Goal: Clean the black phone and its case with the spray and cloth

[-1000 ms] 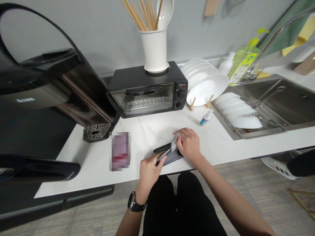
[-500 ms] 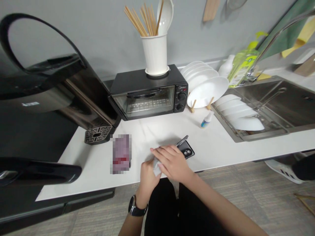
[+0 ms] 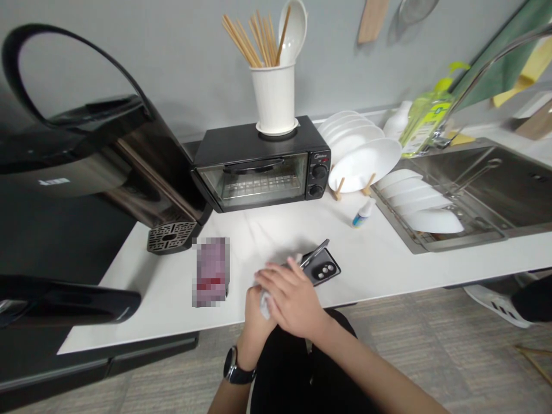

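Observation:
My left hand (image 3: 257, 315), with a black watch on its wrist, is curled over the counter's front edge; its fingers are mostly hidden. Lying across it, my right hand (image 3: 295, 299) has a crumpled whitish wipe (image 3: 264, 305) under its fingers, pressed between the two hands. Beside my right fingertips lies a dark phone (image 3: 323, 269), camera side up. A slim grey bar-like thing (image 3: 317, 253) slants over the phone towards my fingers; its kind and its near end cannot be made out. A small white and blue bottle (image 3: 362, 213) stands further back.
A toaster oven (image 3: 259, 169) carries a white holder (image 3: 275, 98) of chopsticks and a ladle. A black appliance (image 3: 159, 161) and a pixelated purple item (image 3: 211, 270) are at left. Plates (image 3: 366, 164) stand in a rack beside the sink (image 3: 491, 233). Another person's shoe (image 3: 498, 307) shows at right.
Both hands have shifted slightly left and towards me, my right hand more. More of the phone and the grey bar shows now. The wipe stays between my hands.

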The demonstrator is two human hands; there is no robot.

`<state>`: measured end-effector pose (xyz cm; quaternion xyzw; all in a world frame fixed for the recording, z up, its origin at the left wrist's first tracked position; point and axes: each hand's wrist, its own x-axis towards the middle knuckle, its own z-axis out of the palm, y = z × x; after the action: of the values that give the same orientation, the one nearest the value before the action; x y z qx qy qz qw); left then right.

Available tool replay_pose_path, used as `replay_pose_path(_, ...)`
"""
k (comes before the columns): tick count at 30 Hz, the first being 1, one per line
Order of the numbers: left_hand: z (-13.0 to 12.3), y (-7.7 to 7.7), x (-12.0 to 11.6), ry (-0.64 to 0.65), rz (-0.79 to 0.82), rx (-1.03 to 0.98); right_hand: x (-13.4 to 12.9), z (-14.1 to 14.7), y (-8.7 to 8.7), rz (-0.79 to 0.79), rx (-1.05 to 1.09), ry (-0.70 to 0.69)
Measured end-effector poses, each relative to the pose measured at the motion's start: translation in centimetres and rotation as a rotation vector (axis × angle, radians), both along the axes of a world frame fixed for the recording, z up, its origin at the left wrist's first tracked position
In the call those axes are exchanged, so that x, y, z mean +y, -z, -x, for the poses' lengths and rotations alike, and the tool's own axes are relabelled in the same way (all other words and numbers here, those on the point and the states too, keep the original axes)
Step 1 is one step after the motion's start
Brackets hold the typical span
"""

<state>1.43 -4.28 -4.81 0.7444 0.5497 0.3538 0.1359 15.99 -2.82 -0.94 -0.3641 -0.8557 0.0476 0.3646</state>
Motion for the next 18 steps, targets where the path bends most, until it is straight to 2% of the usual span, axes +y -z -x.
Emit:
replay_pose_path(2, 0.1, 0.1, -0.1, 0.002, -0.003, -0.008, -0.3, -0.1, 0.4, -0.046, -0.056, -0.137)
replay_pose_path(4, 0.0, -0.2, -0.1, 0.009, 0.001, -0.011, 0.6, -1.6, 0.6, -0.046, -0.098, -0.109)
replay_pose_path(6, -0.2, -0.8, 0.1, 0.007, 0.012, -0.011, 2.4, -3.8, 0.4, -0.021, -0.087, 0.021)
replay_pose_path(9, -0.7, -1.5, 0.3, 0.023, 0.031, -0.043, 5.2, -6.7, -0.1, 0.062, -0.024, 0.291)
replay_pose_path(11, -1.0, -1.8, 0.3, 0.044, 0.040, -0.066, 6.1, -7.3, -0.5, 0.098, 0.002, 0.422)
replay_pose_path(13, -1.0, -1.8, 0.3, 0.043, 0.037, -0.057, 5.8, -6.6, -0.7, 0.097, 0.024, 0.486)
replay_pose_path(15, -0.8, -1.4, 0.2, 0.028, 0.015, -0.016, 4.4, -4.7, -0.8, 0.087, 0.036, 0.468)
replay_pose_path(16, -0.6, -1.1, 0.1, 0.018, -0.005, 0.006, 3.3, -3.6, -0.8, 0.082, 0.029, 0.409)
replay_pose_path(18, -0.2, -0.2, 0.0, -0.010, -0.049, 0.036, 1.2, -1.5, -0.6, 0.068, -0.016, 0.189)
